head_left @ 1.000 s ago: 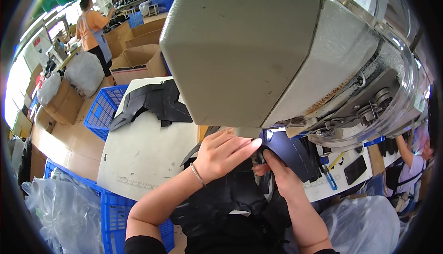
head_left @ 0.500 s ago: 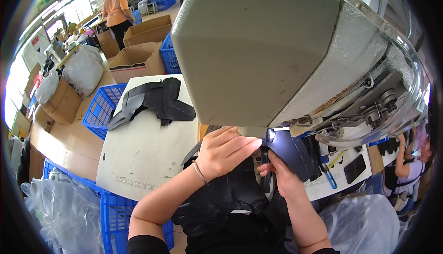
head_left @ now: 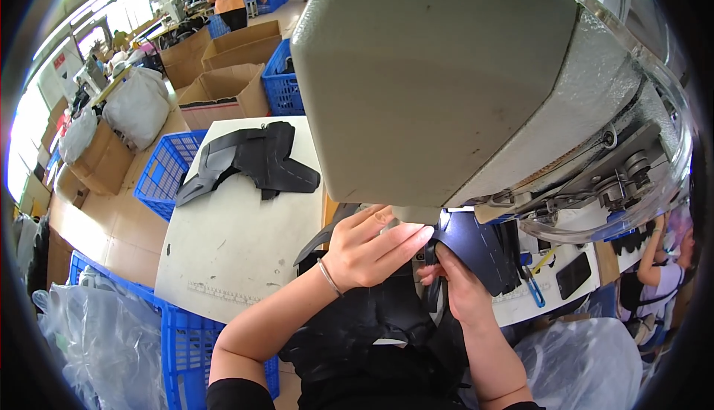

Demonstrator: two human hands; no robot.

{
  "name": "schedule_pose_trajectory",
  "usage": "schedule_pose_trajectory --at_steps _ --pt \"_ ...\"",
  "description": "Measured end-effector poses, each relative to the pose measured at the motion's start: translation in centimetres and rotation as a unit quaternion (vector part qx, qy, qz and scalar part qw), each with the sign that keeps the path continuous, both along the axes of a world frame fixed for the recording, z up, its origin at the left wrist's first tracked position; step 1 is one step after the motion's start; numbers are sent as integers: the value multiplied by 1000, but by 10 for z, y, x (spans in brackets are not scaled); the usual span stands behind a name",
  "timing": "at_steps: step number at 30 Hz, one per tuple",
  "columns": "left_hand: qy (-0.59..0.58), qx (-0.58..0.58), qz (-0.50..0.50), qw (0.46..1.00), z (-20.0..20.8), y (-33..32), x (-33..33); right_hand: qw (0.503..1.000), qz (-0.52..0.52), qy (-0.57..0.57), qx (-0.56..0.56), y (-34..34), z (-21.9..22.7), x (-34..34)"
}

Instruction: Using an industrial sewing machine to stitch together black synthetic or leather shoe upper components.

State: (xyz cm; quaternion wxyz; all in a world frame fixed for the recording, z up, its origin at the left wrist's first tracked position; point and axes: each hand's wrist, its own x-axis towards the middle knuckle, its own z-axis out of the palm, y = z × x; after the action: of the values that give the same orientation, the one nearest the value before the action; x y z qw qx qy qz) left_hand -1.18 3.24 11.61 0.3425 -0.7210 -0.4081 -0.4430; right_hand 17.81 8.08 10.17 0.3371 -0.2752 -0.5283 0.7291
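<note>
Left hand (head_left: 372, 254): fingers straight and close together, tips at the near-left edge of the dark panel (head_left: 474, 254); thumb side hidden, so can't tell if it pinches or only presses. Right hand (head_left: 465, 291): thumb on top of the panel, fingers curled under, pinching its edge by a narrow black strip (head_left: 431, 255). Panel sits between both grips and out to the right, below the sewing machine (head_left: 446, 90); bright light on it just beside the left fingertips. Needle not visible.

For good handling, probably: light pressure from the left, edge kept flat, right thumb steering the curve without tugging, strip lined up, fingertips well clear of the needle area.

Around the grips: blue-handled tool (head_left: 535, 291) and phone (head_left: 573, 270) to the right; another black piece (head_left: 286, 164) lies beyond the left hand on the white table (head_left: 223, 242).
</note>
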Motion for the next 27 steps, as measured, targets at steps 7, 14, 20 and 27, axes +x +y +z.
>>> schedule_pose_trajectory --at_steps 7,14,20,27 --pt "1 16 -2 1000 -3 3 1 996 13 -33 77 0 -2 3" --pt "3 37 -6 999 -5 5 1 992 7 -58 115 -3 -3 4" --pt "-4 60 -5 998 -8 10 1 991 -9 -23 128 -4 -3 3" --pt "-9 45 6 999 -5 10 4 993 -7 -57 101 0 7 3"
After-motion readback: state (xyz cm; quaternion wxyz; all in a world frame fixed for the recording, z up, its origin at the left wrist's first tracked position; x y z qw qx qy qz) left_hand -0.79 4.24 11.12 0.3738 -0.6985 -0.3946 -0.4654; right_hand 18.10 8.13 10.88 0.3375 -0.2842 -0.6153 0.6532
